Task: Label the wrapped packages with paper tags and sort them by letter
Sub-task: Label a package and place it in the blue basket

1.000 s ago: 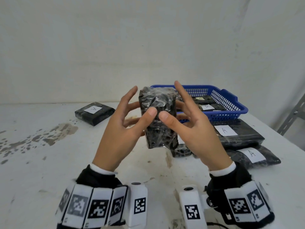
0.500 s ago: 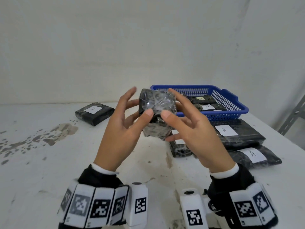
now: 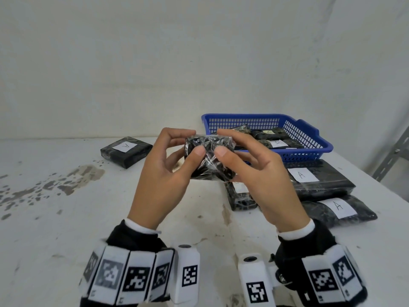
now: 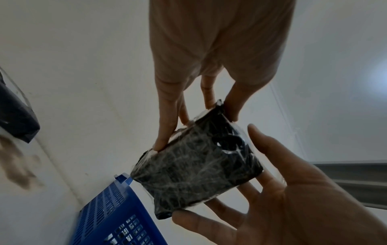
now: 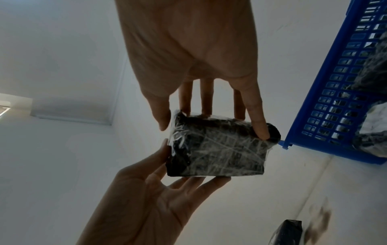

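Observation:
A small black package in clear film [image 3: 209,161] is held in the air above the table [image 3: 66,218], between both hands. My left hand [image 3: 195,141] pinches its left end between thumb and fingers. The right hand [image 3: 221,141] pinches the right end the same way. No paper tag shows on this package [image 4: 199,174] in either wrist view; the right wrist view shows its underside [image 5: 217,149]. Another small package [image 3: 241,196] with a white tag lies on the table right under my hands, its letter hidden.
A blue basket [image 3: 309,138] at the back right holds several tagged packages. Two large packages tagged A [image 3: 318,180] [image 3: 338,209] lie at the right, in front of the basket. One more package tagged A [image 3: 126,151] lies at the back left. Dark stains [image 3: 55,185] mark the left side.
The held package stood upright between my hands; it has been turned to lie lengthwise and sits a little lower, with both thumbs now on its near face.

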